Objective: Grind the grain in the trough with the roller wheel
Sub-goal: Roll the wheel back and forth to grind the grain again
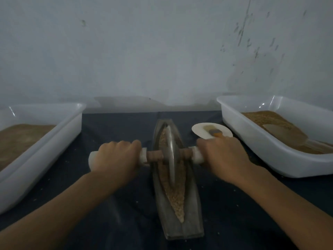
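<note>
Nearest, a boat-shaped trough [177, 210] lying lengthwise on dark cloth [126, 222], coarse grain [175, 197] filling its groove. Mid-trough, the roller wheel [171, 156] standing on edge in the grain — left hand [117, 156] curled around the left handle, right hand [223, 157] wrapped round the right. Grinding step evidently under way; next, probably an even push along the groove, wheel kept upright. Farther off, a small plate [200, 131] with a brush [215, 132], and white tubs left [54, 134] and right [252, 141].

A dim, pale grey painted wall [144, 51] with dark marks is seen behind a dark blue cloth-covered table [111, 127].
</note>
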Demonstrator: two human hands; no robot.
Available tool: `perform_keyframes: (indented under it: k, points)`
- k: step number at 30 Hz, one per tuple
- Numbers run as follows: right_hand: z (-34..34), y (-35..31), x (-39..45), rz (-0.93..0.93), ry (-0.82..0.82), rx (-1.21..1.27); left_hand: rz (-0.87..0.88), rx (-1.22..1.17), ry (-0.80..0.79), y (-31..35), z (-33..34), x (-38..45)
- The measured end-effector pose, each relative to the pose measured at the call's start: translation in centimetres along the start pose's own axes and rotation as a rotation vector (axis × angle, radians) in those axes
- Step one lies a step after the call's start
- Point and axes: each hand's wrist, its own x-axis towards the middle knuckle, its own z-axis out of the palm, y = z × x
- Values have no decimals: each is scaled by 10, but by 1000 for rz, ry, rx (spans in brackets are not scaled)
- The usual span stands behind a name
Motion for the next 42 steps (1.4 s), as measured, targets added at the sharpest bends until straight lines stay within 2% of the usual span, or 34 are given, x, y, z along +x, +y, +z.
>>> perform_keyframes:
  k: [4, 8, 15, 20, 24, 27, 28, 31, 33, 37, 42]
  points:
    - [-23, 0, -41, -15, 1, 91, 101, 105, 97, 1, -24, -37]
    - [-13, -1, -23, 35, -162, 60, 42, 126, 29, 5, -15, -20]
    - [40, 12, 61, 163, -33, 61, -92, -20, -77, 5, 9, 58]
    - [21, 6, 28, 101, -70, 53, -31, 4, -79, 8, -8, 29]
    - [-16, -4, -33, 21, 8, 103, 93, 109, 30, 5, -27, -32]
    - [-19, -5, -47, 43, -139, 72, 171, 84, 132, 2, -37, -41]
    - [-17, -5, -44, 45, -163, 60, 159, 97, 104, 4, -34, -36]
    - [2, -2, -16, 49, -56, 38, 33, 67, 52, 7, -9, 0]
    - [19, 1, 15, 98, -51, 46, -5, 0, 25, 4, 4, 27]
    - [35, 11, 67, 135, 15, 6, -82, -77, 20, -3, 25, 66]
    - [25, 5, 53, 84, 46, -9, -58, -91, -18, 2, 16, 51]
